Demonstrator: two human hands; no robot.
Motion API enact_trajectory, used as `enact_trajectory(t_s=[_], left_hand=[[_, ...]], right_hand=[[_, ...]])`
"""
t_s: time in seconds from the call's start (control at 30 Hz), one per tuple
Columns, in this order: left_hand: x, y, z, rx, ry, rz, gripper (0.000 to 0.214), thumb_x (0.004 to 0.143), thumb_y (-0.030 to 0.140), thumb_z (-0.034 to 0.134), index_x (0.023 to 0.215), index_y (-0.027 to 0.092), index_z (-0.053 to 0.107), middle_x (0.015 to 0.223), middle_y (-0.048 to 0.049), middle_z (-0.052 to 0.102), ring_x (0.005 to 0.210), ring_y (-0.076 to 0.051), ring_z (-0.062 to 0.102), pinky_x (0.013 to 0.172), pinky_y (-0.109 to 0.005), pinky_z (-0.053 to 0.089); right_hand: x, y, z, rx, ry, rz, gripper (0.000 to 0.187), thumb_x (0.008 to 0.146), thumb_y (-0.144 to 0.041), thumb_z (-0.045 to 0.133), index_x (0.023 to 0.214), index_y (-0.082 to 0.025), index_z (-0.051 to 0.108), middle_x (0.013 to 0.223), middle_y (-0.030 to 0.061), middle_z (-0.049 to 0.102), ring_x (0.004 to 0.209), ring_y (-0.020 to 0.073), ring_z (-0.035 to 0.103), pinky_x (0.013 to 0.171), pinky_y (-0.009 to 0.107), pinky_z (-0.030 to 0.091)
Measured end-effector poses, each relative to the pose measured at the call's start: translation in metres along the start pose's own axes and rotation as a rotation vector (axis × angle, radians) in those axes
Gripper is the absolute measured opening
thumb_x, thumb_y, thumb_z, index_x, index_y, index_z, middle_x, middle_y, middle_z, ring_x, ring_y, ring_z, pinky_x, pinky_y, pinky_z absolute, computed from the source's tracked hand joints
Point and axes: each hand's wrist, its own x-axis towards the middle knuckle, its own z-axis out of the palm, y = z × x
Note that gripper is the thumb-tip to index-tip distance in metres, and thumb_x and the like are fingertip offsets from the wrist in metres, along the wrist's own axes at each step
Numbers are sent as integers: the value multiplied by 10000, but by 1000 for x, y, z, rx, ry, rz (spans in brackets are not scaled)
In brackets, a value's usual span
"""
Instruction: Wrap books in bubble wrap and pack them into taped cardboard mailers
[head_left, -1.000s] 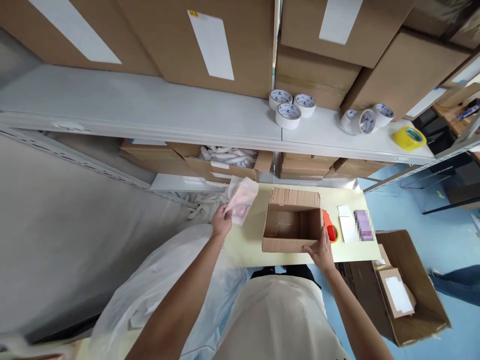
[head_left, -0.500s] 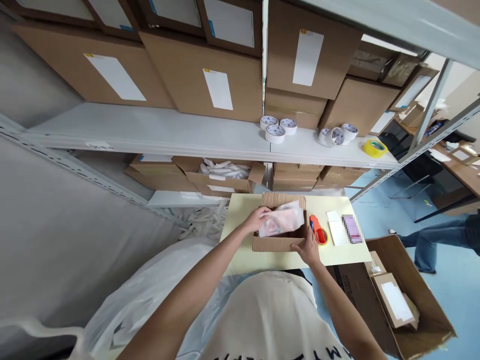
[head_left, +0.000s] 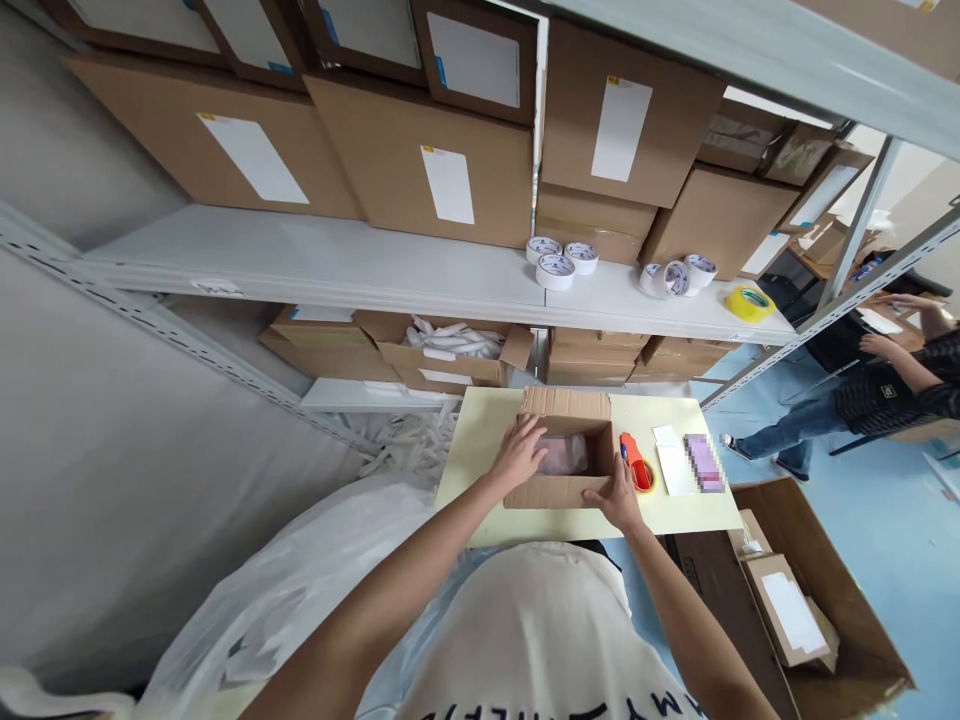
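An open cardboard box (head_left: 559, 492) stands on the pale yellow table (head_left: 480, 420), its back flap raised. Inside it lies a pinkish item in translucent wrapping (head_left: 564, 455), partly covered by my hand. My left hand (head_left: 519, 455) rests over the box's left side, fingers stretched out and reaching over the opening; it grips nothing. At the front right corner, my right hand (head_left: 616, 497) holds the box's wall between thumb and fingers. Just right of that hand lies a red tape dispenser (head_left: 636, 462).
White cards (head_left: 675, 462) and a purple pack (head_left: 705, 462) lie at the table's right. A large open carton (head_left: 847, 600) with small boxes stands on the floor. The shelf (head_left: 360, 250) behind holds cartons and tape rolls (head_left: 556, 272). A person (head_left: 885, 390) stands at the far right.
The wrapped item has gone down from above the box into it, and my left hand has let go of it. The person at the right has come further into view.
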Motion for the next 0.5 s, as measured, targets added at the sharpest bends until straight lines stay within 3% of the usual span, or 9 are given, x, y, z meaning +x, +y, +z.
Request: enact_trajectory(t_s=[0.1,0.23,0.4,0.5], left_hand=[[-20,-19,-14,15,113,-31,477,848,264,533,1318,180,530,1501,-124,441,1430,-269,344,1179,-473,277],[-46,-56,-26,-82,27,-70,633,775,99,464,1402,190,455,1434,-98,521,1353,-228,464,1153,-402,356],[-74,-72,-22,-26,-34,-9,723,745,71,490,1449,200,391,1500,-95,446,1395,-233,409,1179,-395,325],[-80,-68,-12,-15,7,54,650,769,98,526,1404,208,444,1489,-100,458,1388,-239,420,1160,-403,360]], right_hand=[[0,2,-6,59,15,0,1010,720,-612,671,1514,-165,237,1528,190,344,1448,367,266,1110,557,337],[5,9,-19,237,86,113,903,772,-665,570,1470,-137,347,1515,196,368,1455,365,248,1124,548,320],[13,15,-33,720,171,415,869,854,-653,432,1519,-139,211,1480,204,421,1256,330,546,981,493,501],[14,11,-37,901,159,429,805,841,-641,482,1475,-172,321,1391,170,530,1126,299,637,924,461,543]])
